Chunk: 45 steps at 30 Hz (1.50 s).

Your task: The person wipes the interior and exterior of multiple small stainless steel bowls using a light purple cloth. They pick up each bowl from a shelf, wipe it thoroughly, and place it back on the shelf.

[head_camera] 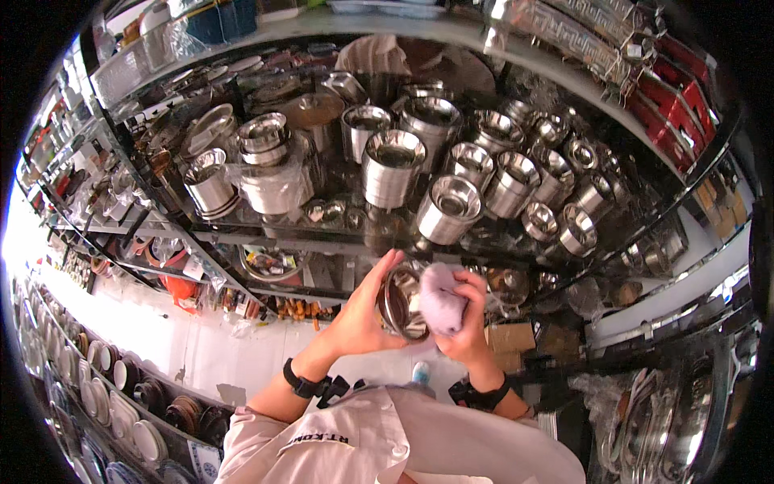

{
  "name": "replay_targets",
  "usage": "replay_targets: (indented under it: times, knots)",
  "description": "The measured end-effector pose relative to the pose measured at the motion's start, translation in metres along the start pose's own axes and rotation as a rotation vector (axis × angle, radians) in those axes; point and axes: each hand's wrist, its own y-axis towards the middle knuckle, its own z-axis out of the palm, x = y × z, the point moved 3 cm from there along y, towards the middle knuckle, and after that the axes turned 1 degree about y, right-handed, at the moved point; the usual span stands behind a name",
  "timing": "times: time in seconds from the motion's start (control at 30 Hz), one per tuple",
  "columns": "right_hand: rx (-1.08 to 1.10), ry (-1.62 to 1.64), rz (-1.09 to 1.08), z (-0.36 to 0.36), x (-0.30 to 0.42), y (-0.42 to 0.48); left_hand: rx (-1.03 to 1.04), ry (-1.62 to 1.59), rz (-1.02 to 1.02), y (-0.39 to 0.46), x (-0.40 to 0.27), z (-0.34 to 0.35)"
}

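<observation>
My left hand (363, 311) grips a stack of round stainless steel bowls (404, 302) from its left side, with the bowls tilted on edge in front of my chest. My right hand (468, 323) is closed on a bunched pale purple cloth (442, 299), close against the right side of the bowls; whether the cloth touches them I cannot tell. Just beyond my hands, a steel canister (450, 209) with a bowl nested in its mouth stands near the front edge of the glass shelf (278, 239). A taller steel canister (394, 175) stands behind it, to the left.
Several more steel canisters and bowls crowd the shelf, including a plastic-wrapped pot (272, 187). Stacked plates (148, 438) line a shelf at lower left. Long metal utensils (650, 423) lie at lower right. A cardboard box (511, 339) sits low beside my right hand.
</observation>
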Motion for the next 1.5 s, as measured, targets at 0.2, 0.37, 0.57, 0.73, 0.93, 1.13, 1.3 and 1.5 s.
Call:
replay_targets:
  times: [0.2,0.37,0.57,0.73,0.93,1.13,1.3,1.5]
  knots:
    - [0.346,-0.402,-0.167,0.003,0.046,0.024,0.025,0.116,0.211,0.002,-0.022,-0.005]
    - [0.654,-0.266,0.041,0.008,0.043,0.025,0.094,0.212,0.186,0.002,-0.017,-0.007]
    - [0.469,0.775,0.954,0.007,0.000,0.002,0.081,0.386,0.260,-0.004,-0.004,0.003]
    - [0.190,1.171,1.127,0.015,-0.007,0.000,0.095,0.511,0.478,0.002,0.000,0.007]
    - [0.703,0.623,0.487,-0.002,0.013,0.016,0.220,0.139,0.222,0.013,-0.008,-0.012]
    - [0.349,-0.214,-0.142,-0.016,0.053,0.045,0.360,-0.696,-0.271,0.015,-0.003,-0.020]
    - [0.324,-0.403,-0.263,-0.008,0.051,0.048,0.308,-0.753,-0.341,0.020,-0.009,-0.016]
    - [0.478,-0.138,0.100,-0.011,0.038,0.043,0.170,-0.520,-0.199,0.023,0.000,-0.030]
